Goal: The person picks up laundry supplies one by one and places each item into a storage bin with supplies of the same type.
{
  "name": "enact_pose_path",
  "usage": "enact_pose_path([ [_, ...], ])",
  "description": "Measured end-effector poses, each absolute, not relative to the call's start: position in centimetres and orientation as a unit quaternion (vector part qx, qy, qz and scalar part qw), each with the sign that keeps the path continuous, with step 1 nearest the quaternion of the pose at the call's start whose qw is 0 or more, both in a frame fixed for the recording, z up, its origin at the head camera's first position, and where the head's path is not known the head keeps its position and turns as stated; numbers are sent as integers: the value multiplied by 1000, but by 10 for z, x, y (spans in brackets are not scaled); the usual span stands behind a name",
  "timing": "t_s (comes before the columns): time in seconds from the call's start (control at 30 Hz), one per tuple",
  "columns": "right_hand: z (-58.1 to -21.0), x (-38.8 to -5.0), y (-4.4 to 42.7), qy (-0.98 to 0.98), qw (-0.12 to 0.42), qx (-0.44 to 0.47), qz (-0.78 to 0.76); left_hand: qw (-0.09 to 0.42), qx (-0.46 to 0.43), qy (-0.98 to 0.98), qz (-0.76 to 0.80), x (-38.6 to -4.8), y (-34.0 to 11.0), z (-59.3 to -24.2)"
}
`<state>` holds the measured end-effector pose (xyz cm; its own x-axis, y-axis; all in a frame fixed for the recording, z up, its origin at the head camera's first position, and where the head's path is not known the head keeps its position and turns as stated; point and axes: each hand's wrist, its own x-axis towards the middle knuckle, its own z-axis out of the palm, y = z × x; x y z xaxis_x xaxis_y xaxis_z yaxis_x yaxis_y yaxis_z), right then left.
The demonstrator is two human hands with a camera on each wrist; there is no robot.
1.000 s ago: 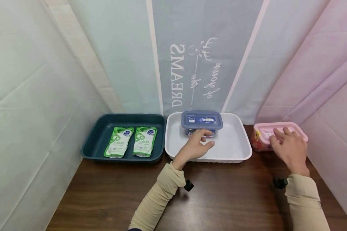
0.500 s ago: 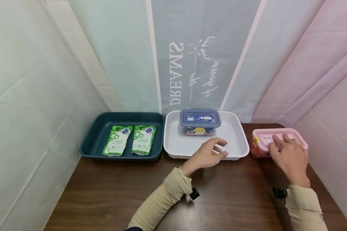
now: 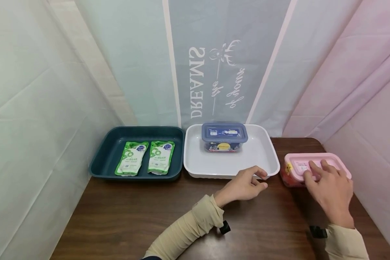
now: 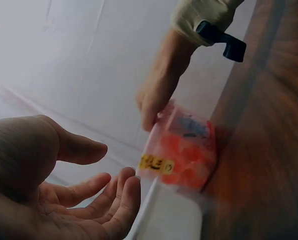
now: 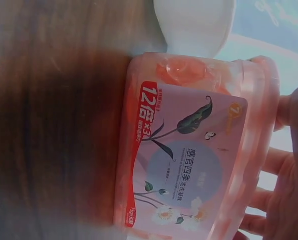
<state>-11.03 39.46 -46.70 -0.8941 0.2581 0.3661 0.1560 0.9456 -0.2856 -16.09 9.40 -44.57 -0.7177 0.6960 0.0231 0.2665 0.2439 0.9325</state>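
Observation:
A box of laundry pods with a pink lid (image 3: 297, 169) stands on the table at the right; red pods show through its clear wall. My right hand (image 3: 332, 191) rests on top, its fingertips touching the lid. In the right wrist view the box's printed label (image 5: 183, 160) faces the camera, with the fingers along the lid. My left hand (image 3: 243, 185) hovers at the front rim of the white tray (image 3: 195, 164), thumb and fingers apart and holding nothing. A second box, with a blue lid (image 3: 224, 133), stands inside that tray.
A dark green tray (image 3: 104, 164) sits left of the white one, with two green-and-white pouches (image 3: 132, 159) lying in it. Fabric curtains (image 3: 227, 54) enclose the back and sides. The brown wooden table (image 3: 143, 209) extends in front of the trays.
My right hand and the pink-lidded box have shifted toward me along the table. My left hand has moved away from the blue-lidded box, to the right and nearer.

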Motion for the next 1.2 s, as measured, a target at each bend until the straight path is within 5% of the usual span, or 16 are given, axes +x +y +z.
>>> enact_pose_path([
  [0.4,-471,-87,382,-957,222,-120,146,198,323,760,528,-149,106,-455],
  [0.73,-478,-72,351,-927,341,-81,135,172,314,769,530,-148,109,-459],
  [1.2,-477,-60,316,-914,380,-1,139,194,246,763,565,-143,109,-459],
])
